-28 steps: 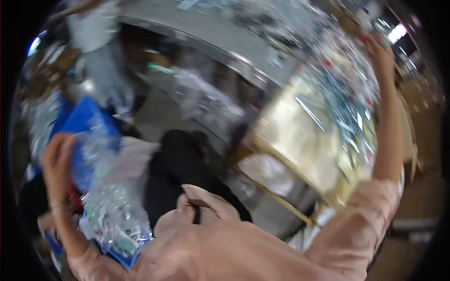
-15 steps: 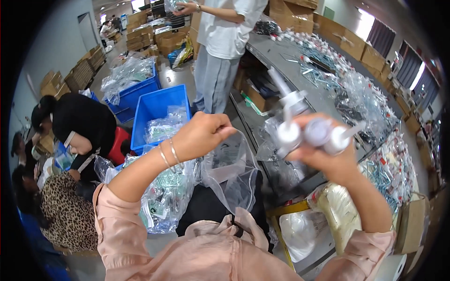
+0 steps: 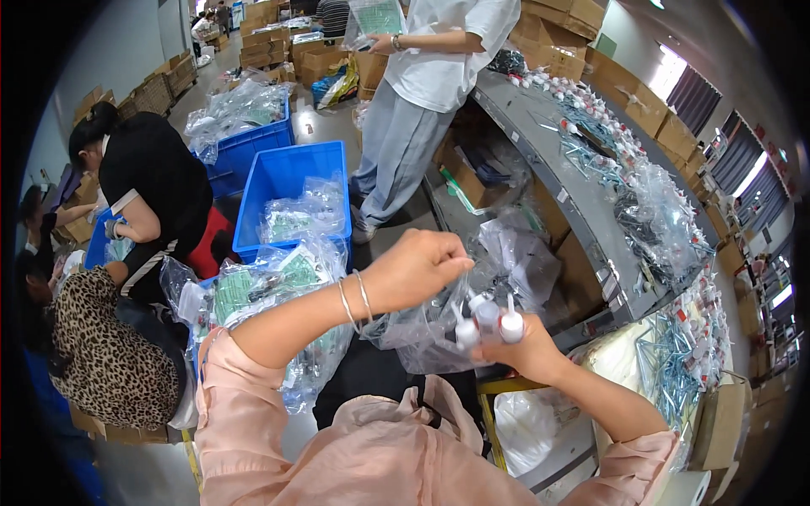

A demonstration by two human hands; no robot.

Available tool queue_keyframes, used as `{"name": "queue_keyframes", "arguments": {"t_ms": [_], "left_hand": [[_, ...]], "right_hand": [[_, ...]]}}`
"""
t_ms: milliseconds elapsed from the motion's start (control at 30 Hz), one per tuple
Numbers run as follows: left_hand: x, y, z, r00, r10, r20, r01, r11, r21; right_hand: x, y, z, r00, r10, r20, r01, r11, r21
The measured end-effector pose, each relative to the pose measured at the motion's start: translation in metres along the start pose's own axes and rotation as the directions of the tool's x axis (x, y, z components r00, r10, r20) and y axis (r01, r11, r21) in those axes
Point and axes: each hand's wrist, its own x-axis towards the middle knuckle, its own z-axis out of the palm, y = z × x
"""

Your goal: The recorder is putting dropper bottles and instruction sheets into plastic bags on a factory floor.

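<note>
My left hand [image 3: 426, 268] pinches the upper edge of a clear plastic bag [image 3: 422, 341], which hangs open below it. Close by on the right, my right hand [image 3: 525, 346] grips a bunch of small white plastic bottles [image 3: 488, 317] with thin nozzles. The bottles are at the bag's mouth; whether their lower ends are inside it I cannot tell. To the left of the bag lies a heap of filled clear bags [image 3: 295, 295] with green printed cards in them.
Blue crates [image 3: 291, 156] with bagged goods stand ahead on the left. On the right, a grey table [image 3: 565, 164] bears piles of red-and-white capped pieces and blue-grey rods. A standing person [image 3: 443, 63] holds a bag beyond; seated people [image 3: 156, 169] work at the left.
My right hand has brought the bottles down and left to the bag. My left hand, still pinching the bag, has moved right and slightly down.
</note>
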Motion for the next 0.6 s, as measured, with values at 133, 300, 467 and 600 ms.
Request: {"name": "queue_keyframes", "arguments": {"t_ms": [133,300,467,600], "left_hand": [[-0.005,0.007,0.015,0.991,0.136,0.016,-0.136,0.991,0.004],[-0.009,0.002,0.01,0.979,0.204,0.005,-0.204,0.973,0.11],[-0.022,0.011,0.007,0.982,0.186,0.027,-0.188,0.98,0.072],[-0.022,-0.001,0.013,0.961,0.247,0.127,-0.233,0.966,-0.113]], "right_hand": [[-0.012,0.003,-0.002,0.926,-0.274,0.261,0.366,0.822,-0.436],[-0.035,-0.014,0.001,0.707,-0.244,0.663,0.694,0.415,-0.588],[-0.053,-0.029,0.002,0.798,-0.191,0.571,0.549,0.622,-0.559],[-0.048,-0.03,0.012,0.861,-0.156,0.484,0.276,0.943,-0.187]]}}
